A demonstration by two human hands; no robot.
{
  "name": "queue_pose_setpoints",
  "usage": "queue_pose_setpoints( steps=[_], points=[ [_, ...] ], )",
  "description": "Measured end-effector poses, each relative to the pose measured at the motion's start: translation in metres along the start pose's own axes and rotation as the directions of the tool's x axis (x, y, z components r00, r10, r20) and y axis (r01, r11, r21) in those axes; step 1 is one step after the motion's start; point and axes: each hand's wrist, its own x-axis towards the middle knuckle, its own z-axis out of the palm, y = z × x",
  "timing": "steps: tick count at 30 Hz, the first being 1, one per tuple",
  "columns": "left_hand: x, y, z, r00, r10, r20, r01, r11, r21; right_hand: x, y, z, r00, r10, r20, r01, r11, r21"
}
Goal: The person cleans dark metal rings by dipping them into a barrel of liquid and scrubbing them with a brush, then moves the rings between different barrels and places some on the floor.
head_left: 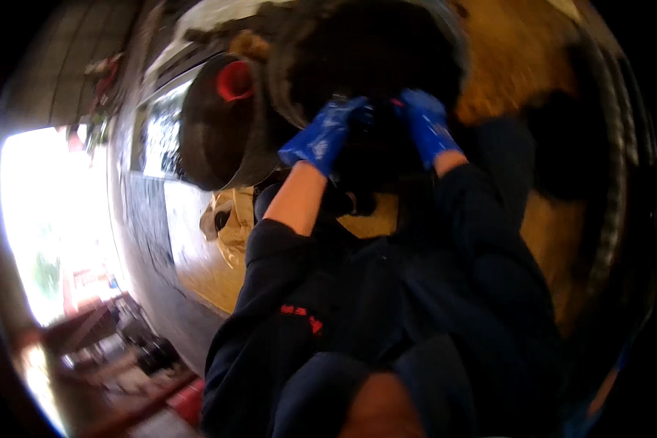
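Both my hands wear blue gloves and are over the near side of a large round tub (283, 77) with a very dark inside. My left hand (327, 133) has its fingers curled inward; a dark shape lies against the fingertips, too blurred to name. A short gap away, my right hand (427, 123) is bent toward the left one with its fingers drawn in. A tiny red spot shows at its fingertips, but what it grips is lost in the shadow. The tub's contents are too dark to make out.
Left of the large tub stands a smaller dark bucket (258, 142) with a round red thing (235, 80) inside. Below it, a crumpled tan bag or cloth (233, 223) lies on a yellowish wet floor (204, 274). Machinery (135, 336) is by the bright opening at far left.
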Motion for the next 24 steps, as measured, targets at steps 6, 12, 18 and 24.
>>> queue_pose_setpoints(
  steps=[6,12,18,24],
  points=[
    [-0.082,0.089,-0.031,0.928,0.349,-0.133,-0.338,0.936,0.100,-0.002,0.027,0.027,0.961,-0.088,-0.264,0.088,0.996,-0.011],
    [-0.164,0.091,-0.160,0.808,0.533,-0.251,-0.493,0.845,0.208,0.014,0.044,0.048,0.933,-0.157,-0.325,0.133,0.986,-0.097],
    [-0.249,-0.025,-0.233,0.782,0.273,-0.560,-0.524,0.774,-0.355,0.019,0.039,0.039,0.967,-0.085,-0.240,0.040,0.982,-0.187],
    [-0.290,-0.238,-0.275,0.880,-0.029,-0.474,-0.398,0.502,-0.768,0.030,0.046,0.056,0.951,-0.166,-0.262,0.127,0.979,-0.159]
  ],
)
